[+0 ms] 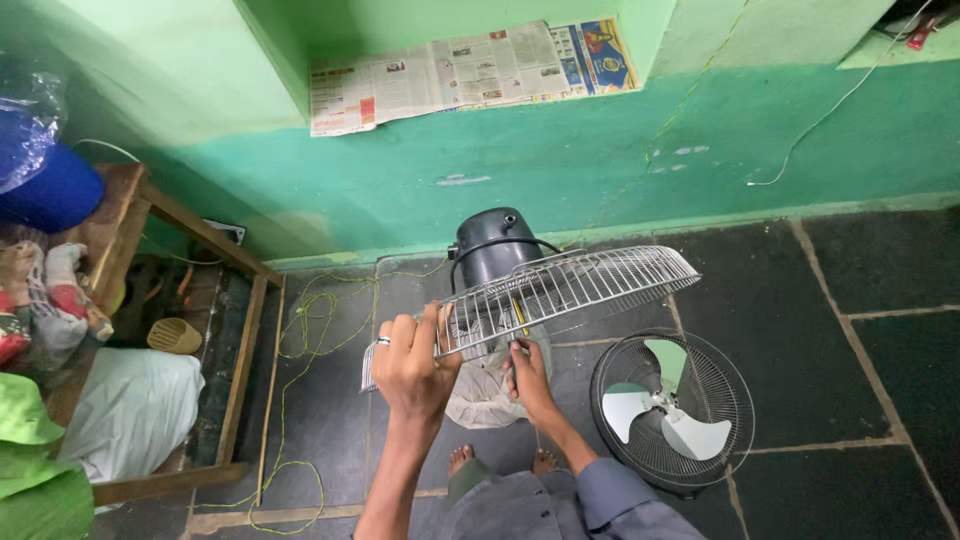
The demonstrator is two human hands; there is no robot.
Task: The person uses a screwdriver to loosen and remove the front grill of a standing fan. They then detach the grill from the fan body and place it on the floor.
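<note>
The left hand (412, 362) grips the wire grille (560, 292) at its rim; the right hand (527, 378) closes under it, near the motor (495, 245). The tilted grille could slip and drop onto the blade (660, 405) lying beside the right hand.

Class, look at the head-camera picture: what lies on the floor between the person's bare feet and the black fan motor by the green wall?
In the head view, a crumpled white cloth lies between the feet and the fan motor; the wire guard is held above it.

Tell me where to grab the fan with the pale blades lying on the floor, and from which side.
Likely the outer rim of the floor fan, from above. It lies flat, grille up, rim clear all round; the thin wires would probably bend.
</note>
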